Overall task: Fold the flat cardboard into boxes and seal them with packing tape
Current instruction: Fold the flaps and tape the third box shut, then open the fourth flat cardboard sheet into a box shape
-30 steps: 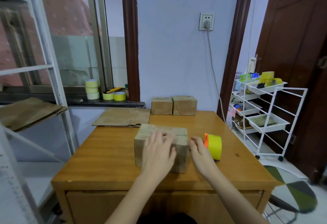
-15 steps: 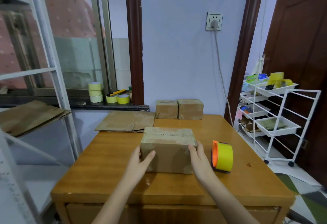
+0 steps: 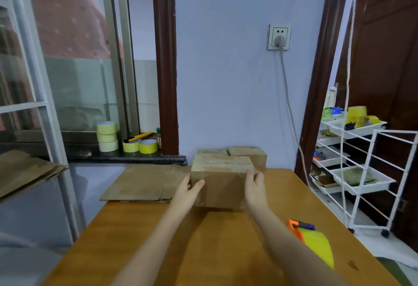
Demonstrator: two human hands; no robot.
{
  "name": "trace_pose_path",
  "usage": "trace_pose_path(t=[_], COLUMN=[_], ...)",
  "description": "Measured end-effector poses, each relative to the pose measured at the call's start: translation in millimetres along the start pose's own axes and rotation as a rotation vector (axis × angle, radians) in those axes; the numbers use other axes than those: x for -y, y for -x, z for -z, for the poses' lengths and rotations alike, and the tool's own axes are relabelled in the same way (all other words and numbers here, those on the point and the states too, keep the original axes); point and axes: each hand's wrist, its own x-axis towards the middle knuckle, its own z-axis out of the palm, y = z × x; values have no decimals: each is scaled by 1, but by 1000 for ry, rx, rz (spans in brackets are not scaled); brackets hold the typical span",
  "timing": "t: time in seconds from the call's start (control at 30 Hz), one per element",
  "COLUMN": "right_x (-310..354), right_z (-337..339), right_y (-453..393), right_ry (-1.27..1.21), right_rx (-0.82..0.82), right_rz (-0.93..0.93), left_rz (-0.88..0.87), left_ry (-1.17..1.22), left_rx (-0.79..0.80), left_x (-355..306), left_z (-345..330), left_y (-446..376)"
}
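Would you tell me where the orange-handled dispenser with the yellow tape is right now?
The orange-handled yellow tape dispenser lies on the wooden table's near right part, just right of the person's right forearm.

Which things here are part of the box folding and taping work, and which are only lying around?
Job: box gripped by left hand and right hand; tape dispenser; flat cardboard; two finished boxes.
Lying about: tape rolls on the sill; white cart; wall socket.
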Motion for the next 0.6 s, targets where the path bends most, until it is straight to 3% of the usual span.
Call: trace_pose_path(t=[0.3,0.6], right_x=[-38,-55], right_z=[-24,-45], right_y=[-57,-97], right_ry=[148,150], right_rx=[-22,45], right_rz=[-37,0], left_rz=[87,28], left_ry=[-65,-92], left_rx=[69,59], left_x=[44,64], left_z=[-20,-20], left_y=[-69,-108])
